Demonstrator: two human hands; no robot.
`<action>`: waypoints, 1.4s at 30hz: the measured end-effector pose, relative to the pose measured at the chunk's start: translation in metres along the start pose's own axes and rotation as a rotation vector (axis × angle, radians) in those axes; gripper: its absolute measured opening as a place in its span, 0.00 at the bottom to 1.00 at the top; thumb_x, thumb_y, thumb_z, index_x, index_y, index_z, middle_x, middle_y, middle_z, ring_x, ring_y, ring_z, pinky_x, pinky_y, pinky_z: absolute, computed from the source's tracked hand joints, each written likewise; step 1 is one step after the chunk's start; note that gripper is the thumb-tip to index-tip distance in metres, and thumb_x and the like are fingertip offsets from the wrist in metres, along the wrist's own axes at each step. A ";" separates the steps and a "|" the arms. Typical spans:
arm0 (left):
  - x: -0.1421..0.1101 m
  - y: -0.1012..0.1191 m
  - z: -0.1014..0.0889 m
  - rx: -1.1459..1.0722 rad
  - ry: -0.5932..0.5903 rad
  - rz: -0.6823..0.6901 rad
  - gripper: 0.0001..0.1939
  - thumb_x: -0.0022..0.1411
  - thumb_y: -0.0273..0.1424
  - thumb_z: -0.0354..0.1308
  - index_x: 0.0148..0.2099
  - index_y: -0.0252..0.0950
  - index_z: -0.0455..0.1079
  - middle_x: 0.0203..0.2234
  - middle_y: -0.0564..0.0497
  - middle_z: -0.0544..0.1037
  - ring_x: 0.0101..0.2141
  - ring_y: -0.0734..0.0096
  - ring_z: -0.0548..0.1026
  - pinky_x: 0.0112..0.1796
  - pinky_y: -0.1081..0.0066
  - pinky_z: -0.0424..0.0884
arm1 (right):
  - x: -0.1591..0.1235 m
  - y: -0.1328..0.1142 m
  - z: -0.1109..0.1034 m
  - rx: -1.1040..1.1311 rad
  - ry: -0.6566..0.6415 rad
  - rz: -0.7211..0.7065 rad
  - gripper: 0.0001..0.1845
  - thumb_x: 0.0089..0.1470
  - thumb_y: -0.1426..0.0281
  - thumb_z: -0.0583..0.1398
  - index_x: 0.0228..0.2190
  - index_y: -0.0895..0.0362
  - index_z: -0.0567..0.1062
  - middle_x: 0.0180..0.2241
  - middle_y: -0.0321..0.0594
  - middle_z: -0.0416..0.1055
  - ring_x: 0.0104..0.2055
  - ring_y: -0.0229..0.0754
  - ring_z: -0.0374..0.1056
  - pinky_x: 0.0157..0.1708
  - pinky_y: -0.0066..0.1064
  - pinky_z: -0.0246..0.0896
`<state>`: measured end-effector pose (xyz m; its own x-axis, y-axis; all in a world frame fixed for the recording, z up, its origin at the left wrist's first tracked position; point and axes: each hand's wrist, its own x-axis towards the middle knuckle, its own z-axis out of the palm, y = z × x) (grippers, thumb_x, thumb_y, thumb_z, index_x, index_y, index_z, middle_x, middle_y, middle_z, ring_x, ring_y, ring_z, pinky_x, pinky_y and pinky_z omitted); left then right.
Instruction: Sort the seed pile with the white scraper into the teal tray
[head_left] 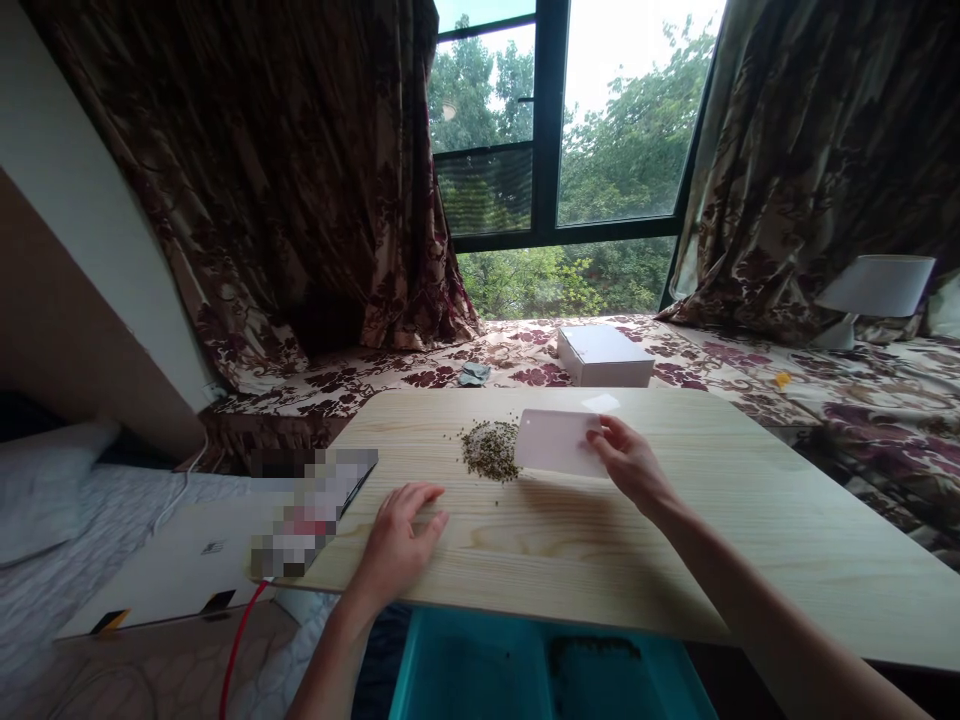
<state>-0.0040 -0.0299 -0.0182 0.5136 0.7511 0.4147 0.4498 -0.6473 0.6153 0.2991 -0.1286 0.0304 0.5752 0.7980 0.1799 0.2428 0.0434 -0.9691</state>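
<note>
My right hand grips a thin whitish plastic board by its right end, thumb on the near face. The board is tilted, its left edge against or just over a pile of small green beans mixed with white grains. A few loose beans lie around the pile. To the near left of the pile, my left hand rests on the light wooden table with its fingers apart, holding nothing.
Below the table's front edge is a teal tray with two compartments; dark bits lie in the right one. A small white piece lies at the table's back. Behind stands a white box. A blurred-out item occupies the left edge, beside a red cable.
</note>
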 end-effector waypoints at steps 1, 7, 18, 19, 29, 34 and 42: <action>0.000 0.000 0.000 0.000 0.001 0.000 0.14 0.59 0.36 0.54 0.46 0.38 0.72 0.43 0.45 0.77 0.48 0.59 0.72 0.53 0.55 0.66 | 0.000 -0.001 0.001 -0.016 -0.008 -0.003 0.19 0.48 0.58 0.58 0.39 0.56 0.70 0.35 0.45 0.77 0.35 0.45 0.73 0.32 0.32 0.65; 0.000 0.001 0.000 0.012 0.027 0.009 0.14 0.59 0.36 0.55 0.45 0.38 0.73 0.42 0.46 0.77 0.47 0.60 0.73 0.52 0.56 0.67 | -0.003 -0.003 -0.003 -0.071 -0.037 -0.010 0.19 0.48 0.58 0.58 0.39 0.56 0.71 0.34 0.44 0.77 0.35 0.45 0.73 0.31 0.32 0.64; -0.001 -0.001 0.001 0.013 0.018 -0.002 0.13 0.59 0.35 0.55 0.45 0.39 0.73 0.43 0.46 0.77 0.48 0.59 0.72 0.53 0.55 0.66 | -0.006 0.000 -0.011 -0.027 -0.025 0.026 0.18 0.44 0.59 0.59 0.36 0.56 0.72 0.32 0.43 0.77 0.33 0.45 0.72 0.31 0.33 0.64; -0.001 -0.001 0.002 0.012 0.021 -0.005 0.13 0.59 0.36 0.55 0.45 0.39 0.73 0.43 0.46 0.77 0.48 0.59 0.72 0.53 0.55 0.66 | -0.005 0.000 -0.011 -0.035 -0.022 0.028 0.17 0.44 0.59 0.59 0.36 0.56 0.72 0.32 0.43 0.77 0.33 0.45 0.72 0.30 0.33 0.64; -0.001 0.000 0.002 0.007 0.034 -0.012 0.13 0.58 0.36 0.55 0.44 0.39 0.73 0.43 0.45 0.77 0.48 0.58 0.73 0.53 0.54 0.67 | -0.003 0.002 -0.007 -0.060 -0.017 0.016 0.15 0.46 0.60 0.57 0.36 0.55 0.71 0.31 0.41 0.76 0.33 0.45 0.72 0.27 0.31 0.62; -0.001 -0.001 0.001 0.018 0.044 0.000 0.13 0.58 0.36 0.56 0.44 0.39 0.74 0.42 0.46 0.78 0.47 0.59 0.73 0.52 0.55 0.68 | -0.003 0.001 -0.007 -0.078 -0.039 0.041 0.16 0.46 0.60 0.57 0.36 0.55 0.71 0.34 0.43 0.77 0.34 0.45 0.73 0.27 0.31 0.62; -0.001 0.000 0.001 0.013 0.039 0.002 0.13 0.58 0.36 0.55 0.44 0.39 0.73 0.42 0.46 0.78 0.47 0.59 0.73 0.52 0.56 0.67 | 0.000 0.001 -0.010 -0.015 -0.049 0.038 0.18 0.46 0.62 0.58 0.39 0.56 0.73 0.32 0.42 0.77 0.34 0.45 0.73 0.32 0.32 0.65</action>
<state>-0.0038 -0.0305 -0.0195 0.4856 0.7542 0.4419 0.4584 -0.6502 0.6059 0.3071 -0.1348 0.0306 0.5455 0.8273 0.1342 0.2333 0.0039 -0.9724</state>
